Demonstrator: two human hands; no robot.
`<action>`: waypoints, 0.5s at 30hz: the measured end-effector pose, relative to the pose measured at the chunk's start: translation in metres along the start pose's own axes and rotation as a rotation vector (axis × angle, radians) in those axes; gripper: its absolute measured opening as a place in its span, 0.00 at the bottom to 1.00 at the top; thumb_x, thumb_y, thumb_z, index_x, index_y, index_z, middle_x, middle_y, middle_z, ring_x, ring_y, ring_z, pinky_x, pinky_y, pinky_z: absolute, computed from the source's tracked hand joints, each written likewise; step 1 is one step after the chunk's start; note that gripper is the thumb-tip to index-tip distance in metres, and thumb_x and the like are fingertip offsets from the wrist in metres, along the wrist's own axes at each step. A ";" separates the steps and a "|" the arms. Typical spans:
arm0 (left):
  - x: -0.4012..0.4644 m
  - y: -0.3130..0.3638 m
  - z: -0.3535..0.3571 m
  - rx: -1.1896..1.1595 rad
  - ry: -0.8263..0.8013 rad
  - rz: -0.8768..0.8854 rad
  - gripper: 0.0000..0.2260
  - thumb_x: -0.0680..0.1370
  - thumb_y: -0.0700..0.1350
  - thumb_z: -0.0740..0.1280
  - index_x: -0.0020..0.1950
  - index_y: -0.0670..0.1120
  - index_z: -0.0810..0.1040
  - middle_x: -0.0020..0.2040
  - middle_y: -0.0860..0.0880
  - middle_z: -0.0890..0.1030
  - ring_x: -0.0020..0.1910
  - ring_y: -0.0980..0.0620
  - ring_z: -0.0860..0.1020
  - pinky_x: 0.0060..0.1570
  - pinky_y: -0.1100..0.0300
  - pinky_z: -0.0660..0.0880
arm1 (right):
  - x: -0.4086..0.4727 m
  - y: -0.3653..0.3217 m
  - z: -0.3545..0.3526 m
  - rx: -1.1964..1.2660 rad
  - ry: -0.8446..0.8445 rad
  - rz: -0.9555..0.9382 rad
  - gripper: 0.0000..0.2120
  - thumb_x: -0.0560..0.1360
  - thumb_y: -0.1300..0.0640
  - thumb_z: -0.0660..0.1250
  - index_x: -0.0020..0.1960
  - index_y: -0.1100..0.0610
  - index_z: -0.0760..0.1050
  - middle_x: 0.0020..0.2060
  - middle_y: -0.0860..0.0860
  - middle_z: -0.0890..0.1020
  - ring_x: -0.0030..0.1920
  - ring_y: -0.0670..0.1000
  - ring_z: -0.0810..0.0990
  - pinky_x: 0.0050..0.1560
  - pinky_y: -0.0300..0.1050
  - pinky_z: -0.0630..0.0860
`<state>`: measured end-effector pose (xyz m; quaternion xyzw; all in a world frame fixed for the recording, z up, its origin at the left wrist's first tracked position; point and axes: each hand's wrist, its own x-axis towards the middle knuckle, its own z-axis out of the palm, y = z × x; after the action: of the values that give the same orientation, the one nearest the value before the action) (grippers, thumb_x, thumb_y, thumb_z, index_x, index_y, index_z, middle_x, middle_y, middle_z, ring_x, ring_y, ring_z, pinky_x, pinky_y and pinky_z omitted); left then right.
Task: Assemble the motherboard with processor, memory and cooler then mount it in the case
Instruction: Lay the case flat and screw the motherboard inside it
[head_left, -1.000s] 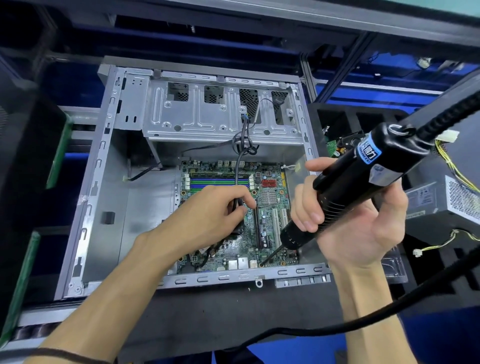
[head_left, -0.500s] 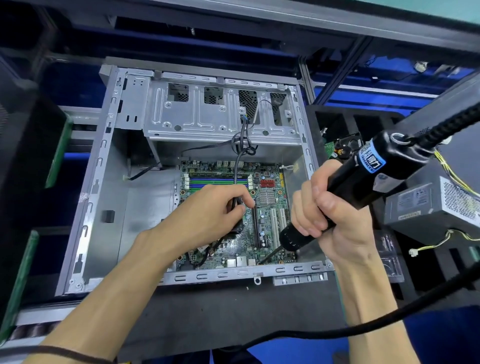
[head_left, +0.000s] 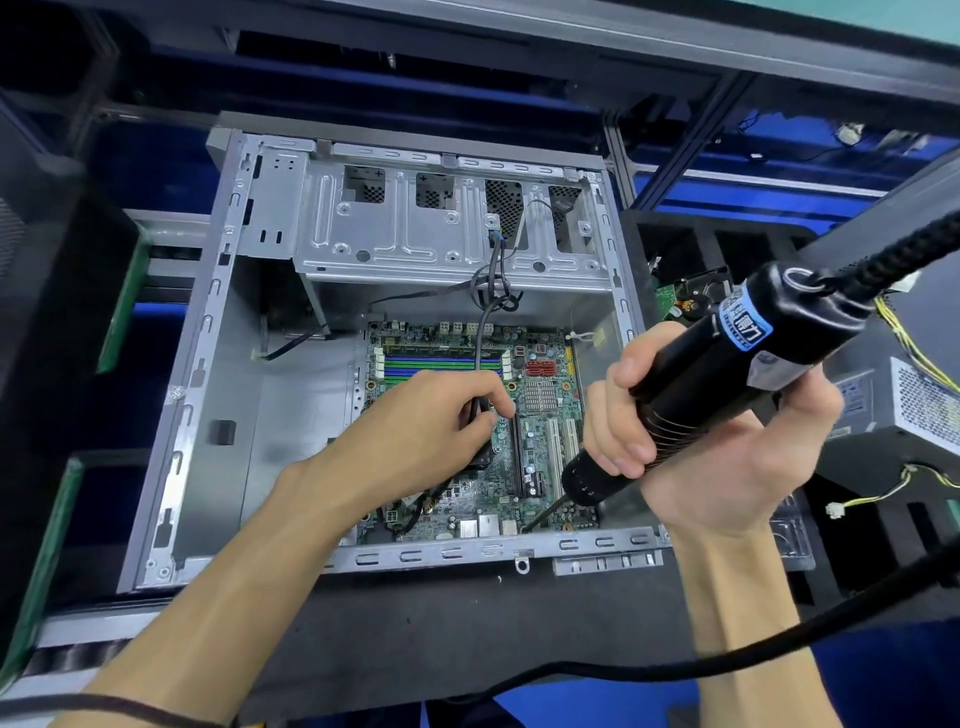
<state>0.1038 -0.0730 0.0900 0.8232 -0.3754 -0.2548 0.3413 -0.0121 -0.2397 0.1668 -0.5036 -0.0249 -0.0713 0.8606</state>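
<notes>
The green motherboard (head_left: 540, 415) lies inside the open grey metal case (head_left: 218, 415), with blue and green memory slots (head_left: 436, 364) along its far side. My left hand (head_left: 426, 431) rests on the board's middle, fingers curled round a black part and a black cable (head_left: 485, 322); what lies under the palm is hidden. My right hand (head_left: 691, 441) grips a black electric screwdriver (head_left: 727, 374). Its bit (head_left: 543, 517) touches the board near the front edge.
A drive cage (head_left: 415, 234) fills the far part of the case. A grey power supply (head_left: 904, 405) with yellow wires sits to the right. The screwdriver's black cord (head_left: 675, 670) loops across the dark bench in front. Dark trays stand at the left.
My right hand has tightened its grip on the screwdriver and shifted slightly, keeping the bit near the board's front edge. My left hand stays in place.
</notes>
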 end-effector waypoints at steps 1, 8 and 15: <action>0.000 0.000 0.000 0.005 0.001 0.001 0.07 0.80 0.48 0.65 0.50 0.62 0.77 0.38 0.53 0.80 0.29 0.56 0.72 0.34 0.54 0.75 | 0.000 0.000 0.000 -0.004 -0.004 -0.005 0.32 0.75 0.32 0.58 0.47 0.62 0.77 0.25 0.50 0.72 0.24 0.48 0.66 0.29 0.40 0.64; 0.001 -0.001 0.001 0.026 0.007 0.006 0.07 0.80 0.48 0.65 0.51 0.62 0.76 0.39 0.54 0.80 0.32 0.56 0.75 0.37 0.53 0.77 | 0.001 0.002 0.003 -0.009 -0.013 -0.022 0.38 0.74 0.30 0.43 0.45 0.61 0.76 0.25 0.49 0.72 0.23 0.47 0.66 0.28 0.38 0.64; 0.002 0.000 0.000 0.039 -0.002 -0.003 0.08 0.80 0.48 0.64 0.51 0.63 0.76 0.39 0.55 0.80 0.32 0.57 0.75 0.36 0.54 0.77 | 0.002 0.004 0.003 0.016 -0.052 0.046 0.29 0.77 0.53 0.36 0.38 0.55 0.75 0.21 0.52 0.65 0.19 0.49 0.59 0.23 0.37 0.57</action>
<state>0.1048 -0.0743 0.0893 0.8300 -0.3793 -0.2488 0.3247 -0.0092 -0.2351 0.1649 -0.4988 -0.0363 -0.0379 0.8651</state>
